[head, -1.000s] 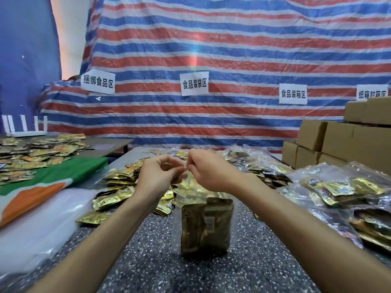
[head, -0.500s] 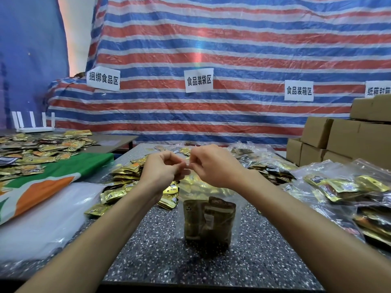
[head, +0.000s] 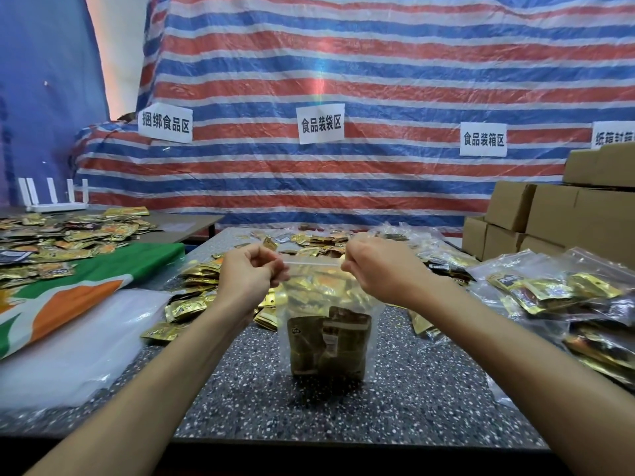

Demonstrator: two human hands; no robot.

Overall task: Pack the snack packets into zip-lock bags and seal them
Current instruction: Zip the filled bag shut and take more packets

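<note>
We look down on a speckled dark table (head: 429, 389). At the centre of the frame a clear zip-lock bag (head: 319, 293) stands upright on it, with brown and gold snack packets (head: 328, 345) sitting in its lower half. The left hand (head: 251, 273), just left of centre, has its fingers curled tight and pinches the bag's top left corner. The right hand (head: 378, 266), just right of centre, is curled the same way and pinches the top right corner. The bag's top edge runs taut between them; we cannot tell whether the zip is closed. Loose gold packets (head: 192, 304) lie heaped beside the left hand. Filled clear bags (head: 556, 297) pile at the right edge, with cardboard boxes (head: 549, 214) above them. A red, white and blue striped tarpaulin (head: 343, 63) fills the upper frame.
</note>
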